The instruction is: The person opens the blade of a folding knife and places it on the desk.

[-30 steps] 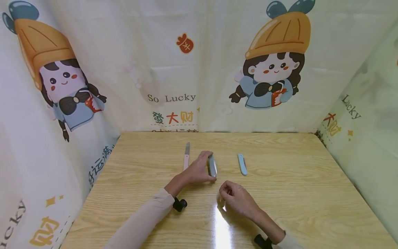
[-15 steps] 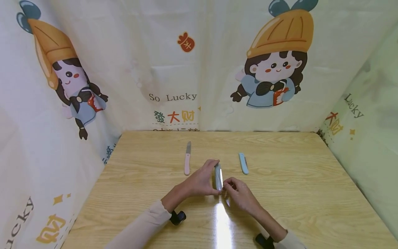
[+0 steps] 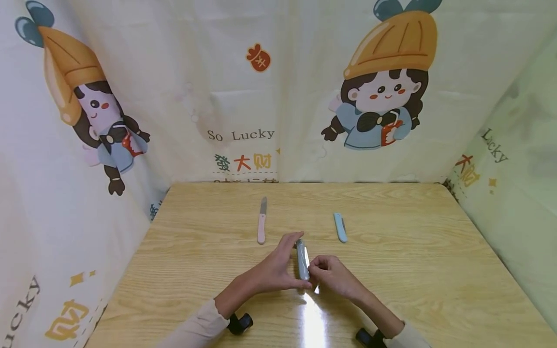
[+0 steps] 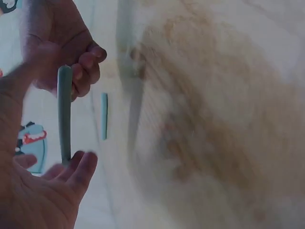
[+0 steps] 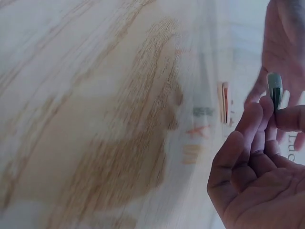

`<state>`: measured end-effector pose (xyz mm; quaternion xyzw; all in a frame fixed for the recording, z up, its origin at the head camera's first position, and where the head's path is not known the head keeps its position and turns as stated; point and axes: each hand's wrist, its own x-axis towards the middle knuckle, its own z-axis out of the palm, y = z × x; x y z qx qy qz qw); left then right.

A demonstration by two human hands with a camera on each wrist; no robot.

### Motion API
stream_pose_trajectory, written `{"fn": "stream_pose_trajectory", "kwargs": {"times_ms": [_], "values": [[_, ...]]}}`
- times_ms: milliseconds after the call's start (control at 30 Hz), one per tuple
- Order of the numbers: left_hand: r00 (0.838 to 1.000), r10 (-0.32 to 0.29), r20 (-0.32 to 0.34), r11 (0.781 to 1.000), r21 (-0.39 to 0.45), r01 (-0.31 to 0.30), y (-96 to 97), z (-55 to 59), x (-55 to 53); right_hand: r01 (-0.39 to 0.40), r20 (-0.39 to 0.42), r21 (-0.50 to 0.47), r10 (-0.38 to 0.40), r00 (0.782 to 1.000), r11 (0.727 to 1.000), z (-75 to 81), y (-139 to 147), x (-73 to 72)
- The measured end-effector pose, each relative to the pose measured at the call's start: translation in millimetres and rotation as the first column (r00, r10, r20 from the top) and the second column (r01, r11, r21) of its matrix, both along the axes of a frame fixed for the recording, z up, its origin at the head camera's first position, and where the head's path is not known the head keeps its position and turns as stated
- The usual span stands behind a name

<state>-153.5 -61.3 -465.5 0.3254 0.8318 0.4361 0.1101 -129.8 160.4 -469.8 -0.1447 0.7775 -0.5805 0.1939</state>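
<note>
A grey-green folding knife (image 3: 302, 261) is held upright off the table, its bright blade edge on the right side of the handle. My left hand (image 3: 274, 270) spans it end to end, the thumb at the near end and fingers at the far end. In the left wrist view the knife handle (image 4: 64, 114) stretches between thumb and fingertips. My right hand (image 3: 338, 276) pinches at the blade side near the close end. From the right wrist, thumb and fingertips meet at the knife (image 5: 275, 86). How far the blade is folded out is hard to tell.
Farther back on the wooden table (image 3: 413, 251) lies a pink-handled knife (image 3: 261, 227) with its blade out. A light blue folded knife (image 3: 340, 227) lies to its right. A printed cloth (image 3: 304, 106) hangs behind the table.
My left hand has brought the grey-green knife nearer to me and slightly right. My right hand, apart from it a second ago, now pinches its blade side. The other knives stay put.
</note>
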Motion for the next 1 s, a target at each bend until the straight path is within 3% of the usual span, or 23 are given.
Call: {"fn": "stream_pose_trajectory", "kwargs": {"times_ms": [67, 133, 200, 267, 433, 733, 1000], "values": [[0.985, 0.023, 0.169, 0.992, 0.117, -0.043, -0.2, -3.6, 0.7, 0.009, -0.006, 0.002, -0.009, 1.000, 1.000, 0.0, -1, -0.1], [0.947, 0.022, 0.320, 0.968, 0.231, -0.100, 0.4, -7.2, 0.6, 0.021, -0.018, 0.007, -0.021, 1.000, 1.000, -0.1, -1, -0.1], [0.911, 0.000, 0.412, 0.940, 0.311, -0.140, 1.6, -10.3, 0.1, 0.019, -0.020, -0.008, -0.019, 1.000, 1.000, 0.0, -2, 0.3], [0.890, -0.028, 0.455, 0.922, 0.355, -0.153, 2.2, -13.1, -0.1, 0.019, -0.016, -0.013, -0.019, 1.000, 1.000, 0.5, -3, 1.0], [0.869, -0.053, 0.491, 0.905, 0.391, -0.166, 1.4, -14.1, 0.7, 0.022, -0.021, -0.001, -0.022, 1.000, 1.000, 1.4, -3, 3.0], [0.861, -0.053, 0.506, 0.897, 0.403, -0.182, -3.6, -10.0, 0.7, 0.070, -0.037, 0.032, -0.068, 0.997, 0.997, 2.3, -1, 4.7], [0.873, -0.057, 0.484, 0.903, 0.398, -0.162, -8.5, -10.4, 0.8, 0.053, -0.055, 0.069, -0.049, 0.997, 0.996, 2.5, 2, 2.8]]}}
